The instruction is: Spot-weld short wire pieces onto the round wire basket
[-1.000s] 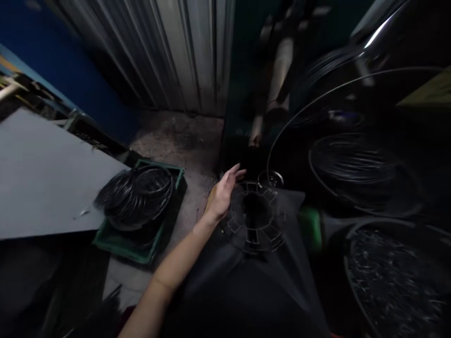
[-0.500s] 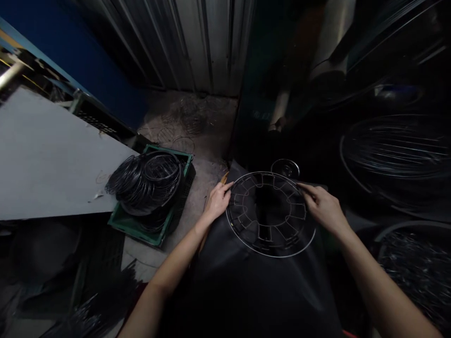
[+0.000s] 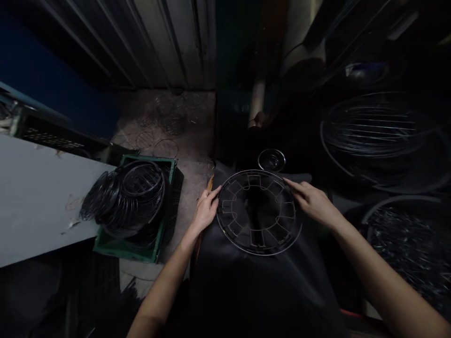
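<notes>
Hands are pinching wire frame (image 3: 259, 212) at centre frame, left hand (image 3: 205, 211) and right hand (image 3: 313, 204) gripping opposite rim edges with fingertips closed; likely light, springy, best held by outer ring.

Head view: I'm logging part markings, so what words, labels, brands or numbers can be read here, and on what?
None can be read.
Round wire frame, held at its rim by the left hand and right hand: bare wire, no marking.
Green crate with the black wire rings: no label shows.
The dark surroundings on the right: too dim to tell.
</notes>
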The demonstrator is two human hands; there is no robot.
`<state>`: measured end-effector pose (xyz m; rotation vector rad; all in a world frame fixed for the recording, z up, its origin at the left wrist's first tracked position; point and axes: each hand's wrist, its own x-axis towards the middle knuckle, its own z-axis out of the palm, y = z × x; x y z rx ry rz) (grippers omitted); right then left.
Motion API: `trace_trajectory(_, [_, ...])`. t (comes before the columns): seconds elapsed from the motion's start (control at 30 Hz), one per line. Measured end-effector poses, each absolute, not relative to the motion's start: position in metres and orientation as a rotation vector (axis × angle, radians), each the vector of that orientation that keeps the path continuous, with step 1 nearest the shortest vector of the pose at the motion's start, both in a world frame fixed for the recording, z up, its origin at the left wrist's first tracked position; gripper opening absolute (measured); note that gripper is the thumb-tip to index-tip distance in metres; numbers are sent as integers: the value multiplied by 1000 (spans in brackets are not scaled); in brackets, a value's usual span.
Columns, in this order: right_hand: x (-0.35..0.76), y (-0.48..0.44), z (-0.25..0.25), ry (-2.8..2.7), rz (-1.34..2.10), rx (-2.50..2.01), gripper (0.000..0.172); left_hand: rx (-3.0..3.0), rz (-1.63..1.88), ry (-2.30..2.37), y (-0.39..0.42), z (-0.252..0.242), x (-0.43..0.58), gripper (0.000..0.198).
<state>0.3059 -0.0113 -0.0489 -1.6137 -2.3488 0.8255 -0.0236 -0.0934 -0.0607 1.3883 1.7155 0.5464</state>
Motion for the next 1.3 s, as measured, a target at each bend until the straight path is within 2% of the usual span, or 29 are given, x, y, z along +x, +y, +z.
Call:
trace_trajectory(0.2, [316, -9, -65, -2290, 1033, -1710, 51, 1423, 637, 1778, -98, -79, -15, 46])
trace_trajectory(0.37, [296, -8, -38, -2225, 1142, -1699, 48, 1491, 551, 1816, -93, -84, -27, 53])
trace_trajectory(0.47, [291, 1, -34, -2233, 1039, -1872, 46, 1498, 480, 1831, -65, -92, -46, 60])
trace_trajectory(0.53, [292, 4, -39, -2195, 1006, -1828, 45, 1379, 489, 1790, -46, -94, -53, 62])
trace_trajectory(0.67, [290, 2, -47, -2112, 960, -1570, 41, 1012, 641, 1657, -33, -84, -49, 63])
trace_trajectory(0.8, [290, 3, -41, -2157, 932, -1567, 40, 774, 764, 1641, -33, -75, -36, 68])
trace_trajectory(1.03, [288, -24, -38, -1777, 1003, -1435, 33, 700, 907, 1463, -50, -50, -16, 62])
trace_trajectory(1.3, [277, -28, -50, -1475, 922, -1500, 34, 555, 1160, 1263, -61, -42, -5, 59])
